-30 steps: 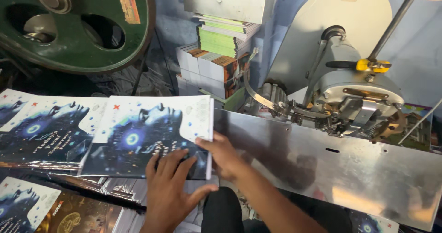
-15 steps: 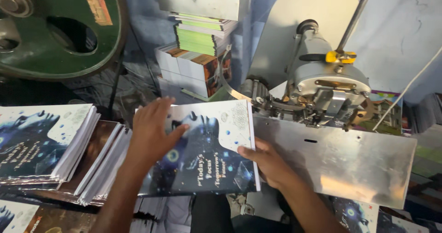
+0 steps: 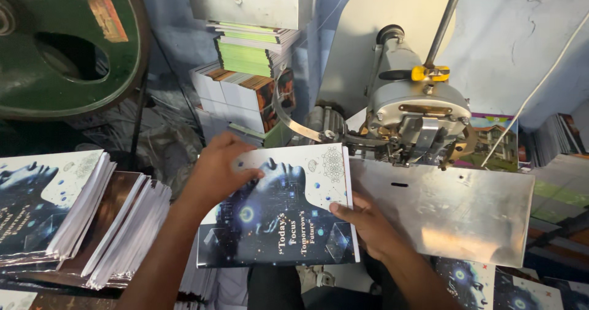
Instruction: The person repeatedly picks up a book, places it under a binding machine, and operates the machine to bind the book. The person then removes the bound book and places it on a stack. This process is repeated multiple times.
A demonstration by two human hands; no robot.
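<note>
A dark booklet [image 3: 279, 215] with a pale top corner lies flat in front of the person, its right edge at the steel plate [image 3: 448, 209] of the stitching machine [image 3: 417, 110]. The left hand [image 3: 218, 169] presses on its top left, fingers spread flat; the right hand [image 3: 365, 221] grips its right edge, thumb on the cover. Stacks of booklets [image 3: 67, 215] sit to the left, below a green wheel [image 3: 67, 46].
</note>
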